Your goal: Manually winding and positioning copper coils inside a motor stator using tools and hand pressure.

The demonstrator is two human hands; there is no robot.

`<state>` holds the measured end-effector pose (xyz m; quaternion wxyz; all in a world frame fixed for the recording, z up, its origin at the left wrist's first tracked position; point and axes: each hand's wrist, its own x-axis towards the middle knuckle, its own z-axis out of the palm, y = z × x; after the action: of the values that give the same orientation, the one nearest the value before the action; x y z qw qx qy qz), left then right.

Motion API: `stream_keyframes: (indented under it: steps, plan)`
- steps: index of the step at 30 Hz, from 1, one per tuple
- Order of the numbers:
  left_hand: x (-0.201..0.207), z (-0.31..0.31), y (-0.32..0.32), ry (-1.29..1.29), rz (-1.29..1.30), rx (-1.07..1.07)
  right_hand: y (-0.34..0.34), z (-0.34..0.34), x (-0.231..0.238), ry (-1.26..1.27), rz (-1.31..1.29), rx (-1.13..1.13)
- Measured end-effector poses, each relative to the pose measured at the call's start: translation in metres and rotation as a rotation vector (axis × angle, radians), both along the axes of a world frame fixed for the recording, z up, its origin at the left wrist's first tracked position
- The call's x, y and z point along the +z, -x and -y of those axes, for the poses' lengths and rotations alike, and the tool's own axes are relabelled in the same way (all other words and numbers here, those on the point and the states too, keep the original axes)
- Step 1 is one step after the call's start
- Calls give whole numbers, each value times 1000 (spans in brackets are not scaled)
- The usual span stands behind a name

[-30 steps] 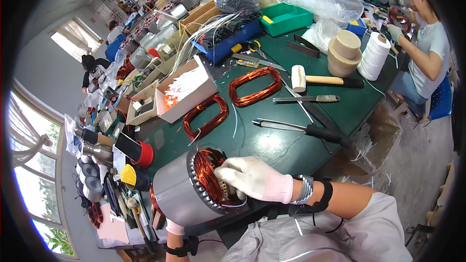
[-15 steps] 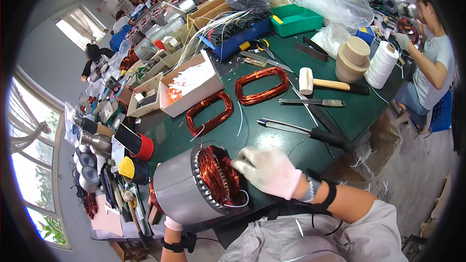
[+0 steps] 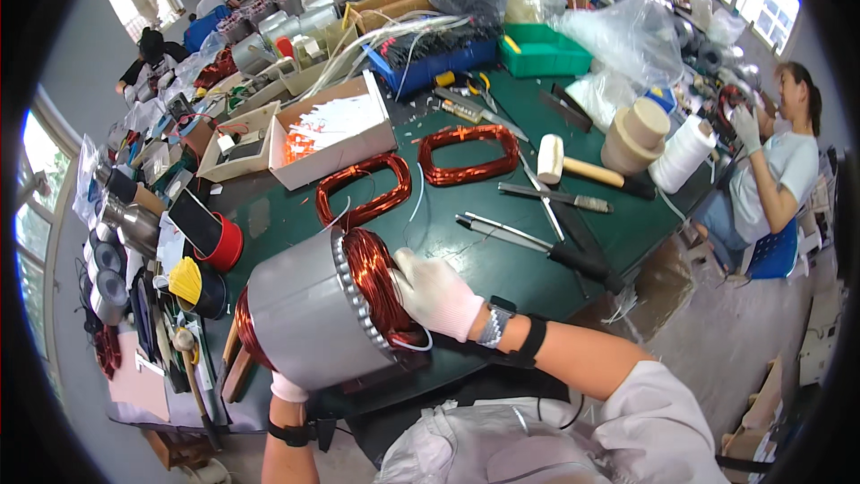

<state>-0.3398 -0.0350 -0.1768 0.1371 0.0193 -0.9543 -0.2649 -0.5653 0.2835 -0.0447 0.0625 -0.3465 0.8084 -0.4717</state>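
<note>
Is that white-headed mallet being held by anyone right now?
No, the mallet lies untouched on the green table, while the right hand rests on the copper windings of the grey motor stator.

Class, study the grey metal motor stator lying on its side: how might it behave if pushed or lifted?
The grey cylindrical metal stator packed with copper windings probably feels heavy for its size. Lying on its curved side on the green table, it could roll if released. The right hand presses its coil end; the thin wires likely bend easily.
</note>
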Motion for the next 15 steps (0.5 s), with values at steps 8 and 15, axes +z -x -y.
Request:
stream_keyframes:
  steps: [8,15]
  plan:
    - [135,-73,6,-255,-84,421,27,-63,40,-75,23,95]
    - [133,-150,-1,10,-4,124,242,-362,-98,-804,-922,-539]
